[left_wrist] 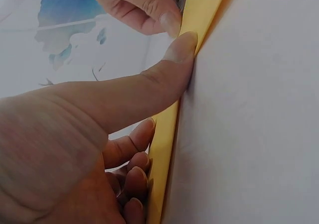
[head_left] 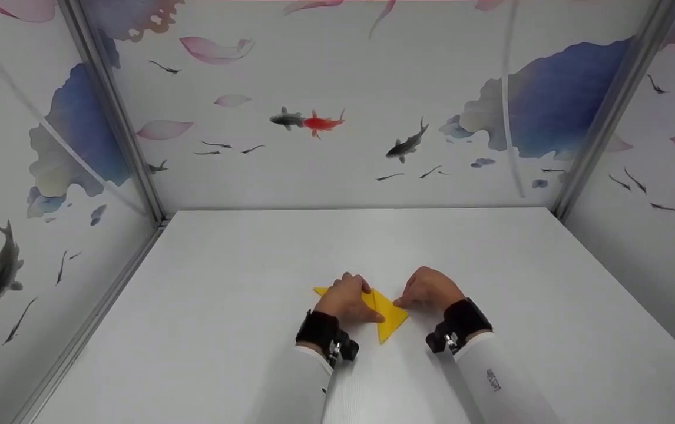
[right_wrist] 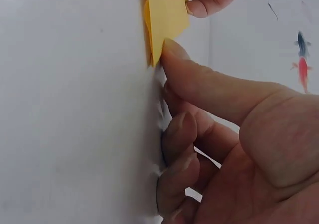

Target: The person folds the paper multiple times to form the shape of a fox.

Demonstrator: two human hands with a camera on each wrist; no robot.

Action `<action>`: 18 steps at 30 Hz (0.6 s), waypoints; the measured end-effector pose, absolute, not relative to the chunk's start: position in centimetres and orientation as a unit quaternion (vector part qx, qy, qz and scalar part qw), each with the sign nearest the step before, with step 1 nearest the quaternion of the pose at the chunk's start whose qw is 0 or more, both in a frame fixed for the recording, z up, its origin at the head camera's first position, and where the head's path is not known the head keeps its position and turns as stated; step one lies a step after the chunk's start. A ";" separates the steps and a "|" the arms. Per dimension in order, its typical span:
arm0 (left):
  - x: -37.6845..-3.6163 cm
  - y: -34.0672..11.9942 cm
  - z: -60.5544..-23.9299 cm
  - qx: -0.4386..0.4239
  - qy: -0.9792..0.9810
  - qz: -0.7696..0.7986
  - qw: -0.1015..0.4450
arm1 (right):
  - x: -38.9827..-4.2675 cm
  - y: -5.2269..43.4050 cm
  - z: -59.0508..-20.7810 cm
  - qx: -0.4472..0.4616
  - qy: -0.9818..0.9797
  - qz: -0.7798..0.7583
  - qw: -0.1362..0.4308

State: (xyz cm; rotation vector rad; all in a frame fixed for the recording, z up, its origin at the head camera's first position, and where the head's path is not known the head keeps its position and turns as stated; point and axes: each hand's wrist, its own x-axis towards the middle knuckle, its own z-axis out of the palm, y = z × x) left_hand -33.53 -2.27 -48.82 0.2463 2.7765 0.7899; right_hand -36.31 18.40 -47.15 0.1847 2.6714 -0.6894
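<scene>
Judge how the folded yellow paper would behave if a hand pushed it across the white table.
The yellow paper looks thin and flat, so probably light and floppy. On the smooth table it would likely slide, not roll. Its folded layers may stiffen it slightly.

Folded paper (head_left: 389,321) lies flat on the table (head_left: 225,330), near the front edge, roughly centred left to right. Left hand (head_left: 346,300) rests on the paper's left part, thumb (left_wrist: 172,69) pressed onto the sheet's edge. Right hand (head_left: 430,290) sits just right of the paper, thumb tip (right_wrist: 172,52) touching its right corner, the other fingers (right_wrist: 177,134) down on the table beside it. Paper lies between the two hands. Back wall (head_left: 343,106) stands behind the table; side walls (head_left: 31,194) flank it left and right
</scene>
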 end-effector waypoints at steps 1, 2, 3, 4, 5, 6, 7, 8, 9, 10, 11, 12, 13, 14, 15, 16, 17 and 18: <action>-33.6 -2.2 -48.8 0.084 0.951 0.273 0.122 | -36.5 18.1 -47.2 0.071 0.947 -0.253 0.183; -33.6 -2.2 -48.7 0.084 0.950 0.274 0.123 | -36.6 17.8 -47.2 0.075 0.945 -0.261 0.180; -33.6 -2.2 -48.7 0.084 0.949 0.276 0.125 | -36.8 17.5 -47.2 0.079 0.943 -0.270 0.176; -33.7 -2.2 -48.6 0.085 0.949 0.278 0.124 | -36.9 17.1 -47.2 0.082 0.943 -0.275 0.171; -33.7 -2.2 -48.6 0.088 0.949 0.278 0.123 | -37.1 16.8 -47.2 0.087 0.940 -0.283 0.167; -33.8 -2.3 -48.6 0.091 0.949 0.278 0.122 | -37.2 16.5 -47.3 0.091 0.939 -0.288 0.161; -33.8 -2.3 -48.5 0.093 0.949 0.278 0.120 | -37.3 16.2 -47.3 0.094 0.940 -0.291 0.155; -33.8 -2.4 -48.5 0.095 0.949 0.277 0.118 | -37.4 15.8 -47.3 0.095 0.939 -0.294 0.149; -33.8 -2.5 -48.6 0.097 0.949 0.275 0.116 | -37.5 15.5 -47.4 0.095 0.940 -0.295 0.143; -33.8 -2.5 -48.6 0.100 0.950 0.275 0.114 | -37.5 15.3 -47.5 0.096 0.941 -0.295 0.138; -33.8 -2.6 -48.7 0.102 0.950 0.273 0.113 | -37.5 15.0 -47.6 0.096 0.941 -0.296 0.133; -33.7 -2.6 -48.7 0.104 0.950 0.273 0.113 | -37.4 14.8 -47.6 0.097 0.941 -0.297 0.127; -33.7 -2.6 -48.7 0.106 0.949 0.274 0.113 | -37.4 14.6 -47.6 0.097 0.941 -0.301 0.122; -33.7 -2.7 -48.8 0.106 0.949 0.273 0.112 | -37.3 14.5 -47.7 0.094 0.940 -0.307 0.116; -33.7 -2.7 -48.8 0.107 0.949 0.273 0.112 | -37.2 14.4 -47.7 0.091 0.940 -0.311 0.110; -33.6 -2.6 -48.9 0.107 0.949 0.273 0.112 | -37.1 14.5 -47.8 0.089 0.939 -0.316 0.104; -33.6 -2.5 -48.9 0.108 0.950 0.273 0.112 | -37.1 14.5 -47.9 0.085 0.939 -0.319 0.099; -33.6 -2.5 -48.9 0.108 0.950 0.272 0.111 | -37.0 14.6 -47.9 0.080 0.939 -0.321 0.096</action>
